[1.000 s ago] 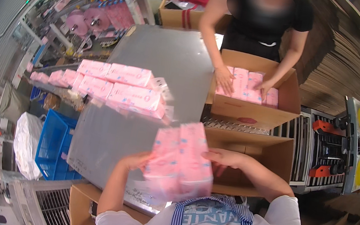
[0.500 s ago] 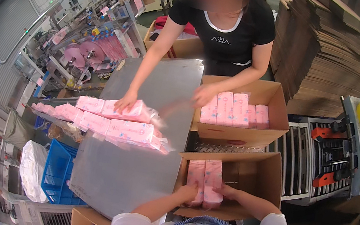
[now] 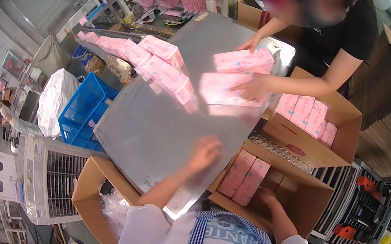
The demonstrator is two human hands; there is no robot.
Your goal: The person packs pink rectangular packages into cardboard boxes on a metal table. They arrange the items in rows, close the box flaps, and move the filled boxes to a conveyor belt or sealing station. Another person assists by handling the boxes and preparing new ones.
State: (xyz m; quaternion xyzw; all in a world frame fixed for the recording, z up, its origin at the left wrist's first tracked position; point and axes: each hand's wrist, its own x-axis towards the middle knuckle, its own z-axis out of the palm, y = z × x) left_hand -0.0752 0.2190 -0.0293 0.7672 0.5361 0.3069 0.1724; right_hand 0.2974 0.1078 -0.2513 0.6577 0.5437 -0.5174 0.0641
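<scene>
- Reaching over the grey metal table, the left hand shows with blurred fingers; I cannot tell whether they are spread or pressed together.
- The right hand is down inside the near cardboard box, just beside two pink packs; its fingers show too poorly to tell whether they are spread, pressed together or touching a pack.
- Those two packs stand side by side at the left end of that box, the rest of its floor lying to their right.
- Across the table, a co-worker in a black top has both hands on a pair of pink packs, one hand on each; the nearer hand lies over its pack.
- More pink packs run in a line along the left side of the table, apart from that pair.
- The far cardboard box, just beyond the near one, holds a row of upright pink packs.
- Left of the table are a blue crate and a white sack.
</scene>
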